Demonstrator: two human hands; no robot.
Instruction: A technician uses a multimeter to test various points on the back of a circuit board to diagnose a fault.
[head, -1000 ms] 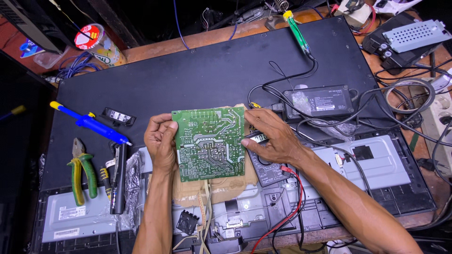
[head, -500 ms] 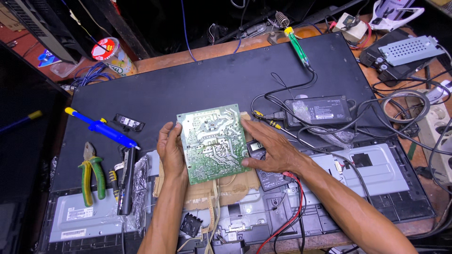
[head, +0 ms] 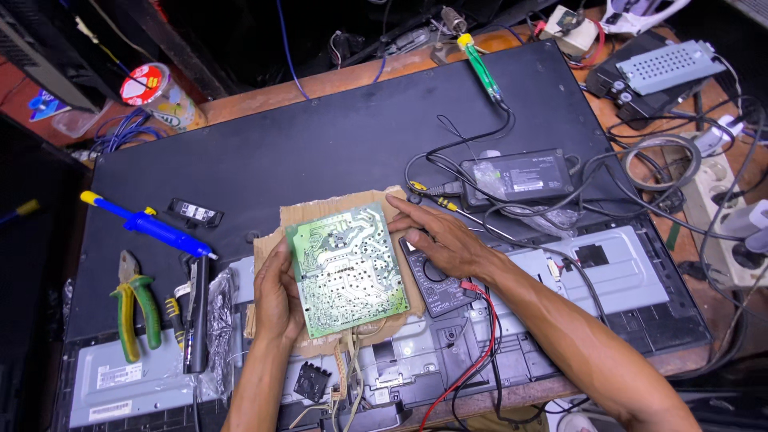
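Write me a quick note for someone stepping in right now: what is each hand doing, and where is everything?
Left hand: grips the left edge of the green printed circuit board, solder side up, tilted.
Right hand: fingertips on the board's upper right corner, palm over the dark multimeter.
The board lies on a torn brown cardboard sheet, on the black flat panel.
The blue-handled desoldering pump and the green-handled pliers lie to the left, untouched.
Done: board is out, loose and face down. Left: no tool or probe has been put to it yet.
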